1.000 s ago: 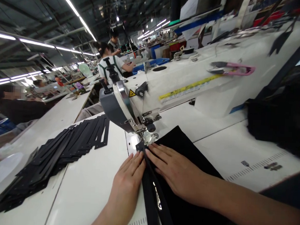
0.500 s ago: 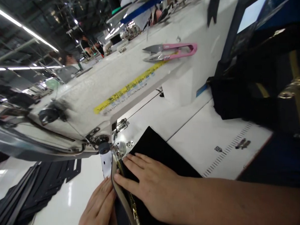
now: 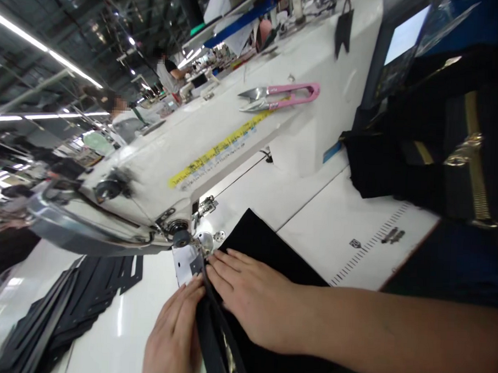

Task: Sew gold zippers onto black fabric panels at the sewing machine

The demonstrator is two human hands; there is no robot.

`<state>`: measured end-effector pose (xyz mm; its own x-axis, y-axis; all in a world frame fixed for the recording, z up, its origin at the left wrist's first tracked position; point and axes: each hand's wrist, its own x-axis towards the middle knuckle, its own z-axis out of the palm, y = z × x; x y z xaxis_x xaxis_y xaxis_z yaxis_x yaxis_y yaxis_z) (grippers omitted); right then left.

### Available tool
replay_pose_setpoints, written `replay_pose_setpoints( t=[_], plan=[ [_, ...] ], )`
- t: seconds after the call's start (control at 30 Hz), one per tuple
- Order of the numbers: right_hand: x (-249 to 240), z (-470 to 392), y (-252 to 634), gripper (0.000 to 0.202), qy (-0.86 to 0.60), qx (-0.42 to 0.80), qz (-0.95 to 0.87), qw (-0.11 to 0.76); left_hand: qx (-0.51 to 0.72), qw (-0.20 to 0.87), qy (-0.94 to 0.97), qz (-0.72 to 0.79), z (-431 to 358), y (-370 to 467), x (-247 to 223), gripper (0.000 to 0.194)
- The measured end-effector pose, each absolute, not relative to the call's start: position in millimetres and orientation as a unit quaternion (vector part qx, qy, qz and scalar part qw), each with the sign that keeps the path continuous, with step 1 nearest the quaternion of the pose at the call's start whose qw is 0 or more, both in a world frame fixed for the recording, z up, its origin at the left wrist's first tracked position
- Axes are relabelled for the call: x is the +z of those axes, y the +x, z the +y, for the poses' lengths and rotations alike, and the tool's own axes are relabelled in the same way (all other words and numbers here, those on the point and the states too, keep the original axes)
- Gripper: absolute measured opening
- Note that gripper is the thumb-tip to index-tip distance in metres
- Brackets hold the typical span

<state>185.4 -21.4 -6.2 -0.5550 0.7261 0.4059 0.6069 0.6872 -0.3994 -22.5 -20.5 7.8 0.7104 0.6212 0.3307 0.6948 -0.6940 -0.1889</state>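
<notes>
My right hand lies flat on black fabric, its fingertips close to the needle area of a white sewing machine. A folded dark strip with a gold zipper runs from the presser foot down between my hands. Left of the strip, my left hand rests with its fingers together against the strip's edge; its thumb is hidden, and whether it pinches the fabric is unclear.
Pink-handled snips lie on the machine arm. Dark cut pieces are piled at the left. Black items with gold zippers lie at the right, near a screen. People are in the background.
The strip edge has folded over, covering more of the gold zipper between my hands. My left hand has moved slightly up and right. The view has shifted a little, showing more at the left.
</notes>
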Motion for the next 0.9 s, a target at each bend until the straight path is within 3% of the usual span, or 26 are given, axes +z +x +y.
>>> replay_pose_setpoints(
  t=[0.4, 0.9],
  plan=[
    [-1.1, -23.8, 183.1, 0.045, -0.35, 0.091, -0.909, 0.21, -0.199, 0.124, -0.874, -0.426, -42.8, -4.4, 7.1, 0.037],
    [2.6, -25.7, 181.9, 0.048, -0.345, 0.068, -0.919, 0.177, -0.11, 0.18, -0.896, -0.391, -43.7, -2.9, 0.6, 0.038]
  ],
)
